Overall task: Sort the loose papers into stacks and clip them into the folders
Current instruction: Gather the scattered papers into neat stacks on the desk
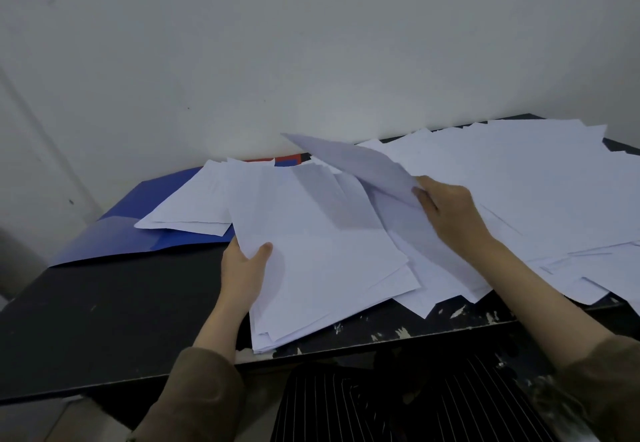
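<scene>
Stack of white papers (322, 258) lies at the near middle of the black table (114, 320), long axis slanted; its near corner overhangs the table's chipped front edge. Sheet edges in the stack are uneven, fanned at the lower right.

Left hand (244, 268) pinches the stack's left edge: thumb on the top sheet, fingers underneath and hidden.

Right hand (450, 213) holds a single sheet (360, 168) by its near corner, thumb and fingers curled round the edge. The sheet is lifted off the surface, tilted, its far corner pointing up-left toward the wall (277, 43). It casts a grey shadow on the upper part of the stack.

Loose paper pile (519, 192) covers the right half of the table, sheets overlapping at many angles; some hang past the front edge at right and reach the back edge by the wall.

Blue folder (138, 220) lies at the left rear, open and flat, with a few white sheets (194, 206) resting on its right part, touching the stack's upper left. A strip of red-and-blue folder (287, 159) shows behind, against the wall.

Open room: the table's near left quarter shows bare black surface, bordered by the blue folder's near edge and the stack's left edge.

Olive sleeves (194, 396) at both forearms; striped dark fabric (381, 407) below the front edge.
</scene>
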